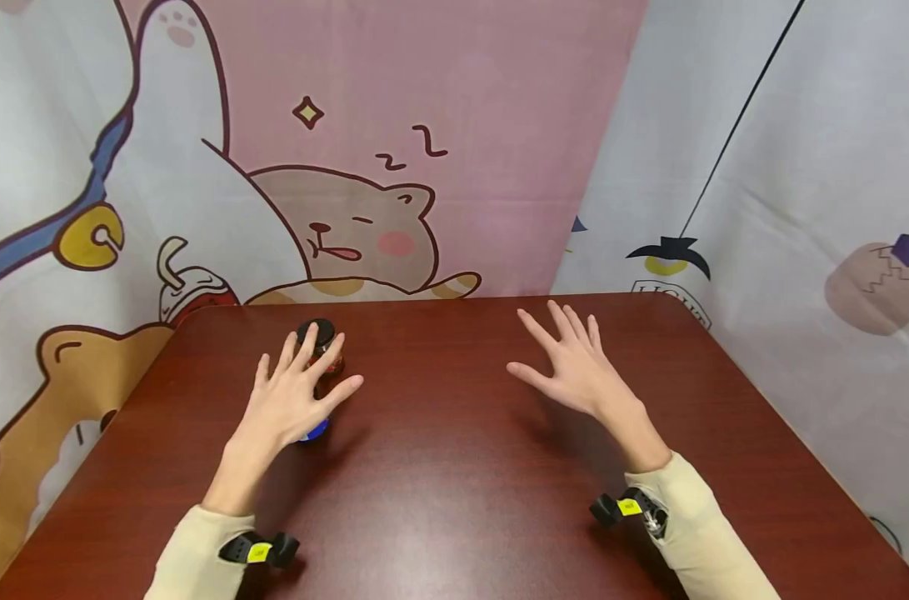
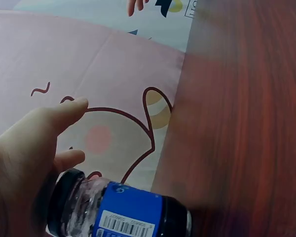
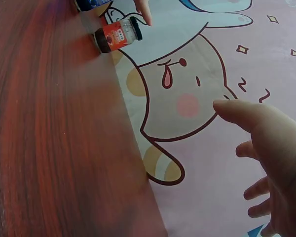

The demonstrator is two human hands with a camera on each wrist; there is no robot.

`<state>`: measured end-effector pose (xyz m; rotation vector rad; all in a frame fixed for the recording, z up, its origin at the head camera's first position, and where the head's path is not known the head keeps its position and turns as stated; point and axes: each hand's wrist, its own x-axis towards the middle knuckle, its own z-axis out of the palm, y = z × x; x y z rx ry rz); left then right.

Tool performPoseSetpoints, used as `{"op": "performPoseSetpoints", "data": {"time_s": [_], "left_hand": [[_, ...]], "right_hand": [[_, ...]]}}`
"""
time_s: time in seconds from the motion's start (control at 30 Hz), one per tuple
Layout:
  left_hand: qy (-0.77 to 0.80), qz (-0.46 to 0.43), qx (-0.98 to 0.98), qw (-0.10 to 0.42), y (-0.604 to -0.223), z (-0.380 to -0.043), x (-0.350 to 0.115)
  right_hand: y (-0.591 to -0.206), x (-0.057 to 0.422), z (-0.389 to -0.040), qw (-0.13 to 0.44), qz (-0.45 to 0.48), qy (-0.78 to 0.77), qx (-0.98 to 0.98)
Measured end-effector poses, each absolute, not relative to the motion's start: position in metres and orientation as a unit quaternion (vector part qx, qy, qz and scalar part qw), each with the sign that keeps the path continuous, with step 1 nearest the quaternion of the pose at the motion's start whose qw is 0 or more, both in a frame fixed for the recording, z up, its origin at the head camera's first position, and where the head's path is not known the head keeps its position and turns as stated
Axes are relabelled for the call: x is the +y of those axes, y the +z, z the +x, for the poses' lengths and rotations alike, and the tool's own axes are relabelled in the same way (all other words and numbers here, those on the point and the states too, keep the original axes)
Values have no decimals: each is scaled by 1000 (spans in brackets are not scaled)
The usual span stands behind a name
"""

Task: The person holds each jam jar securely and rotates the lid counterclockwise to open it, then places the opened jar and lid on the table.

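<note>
My left hand point(image 1: 287, 402) hovers over the left part of the table with its fingers spread. Beneath and beside it stands a glass jar with a blue label point(image 2: 130, 208) and a black lid, mostly hidden by the hand in the head view. Farther back, partly behind the fingertips, is a second jar with an orange-red label point(image 3: 117, 36), a black lid and dark contents at the bottom. My right hand point(image 1: 577, 375) is held above the table's right half, fingers apart, holding nothing. No contact between either hand and a jar is plain to see.
The dark red-brown wooden table point(image 1: 439, 467) reaches back to a cloth backdrop point(image 1: 499, 125) printed with cartoon animals. More printed cloth hangs along both sides. Each wrist wears a black strap with a small camera point(image 1: 607, 510).
</note>
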<state>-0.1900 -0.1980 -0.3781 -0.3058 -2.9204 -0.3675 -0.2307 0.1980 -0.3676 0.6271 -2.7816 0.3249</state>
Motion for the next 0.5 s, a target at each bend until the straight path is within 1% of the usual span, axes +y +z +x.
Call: {"op": "performPoseSetpoints", "data": {"time_s": [0.27,0.5], "left_hand": [[-132,-126,-971,154,-375,-190,-203],[-138,-127,-970,156,-375,-188,-206]], "right_hand": [[-363,189,-230,149,226,116,-956],[-360,177,-230,154,234,126,-952]]}}
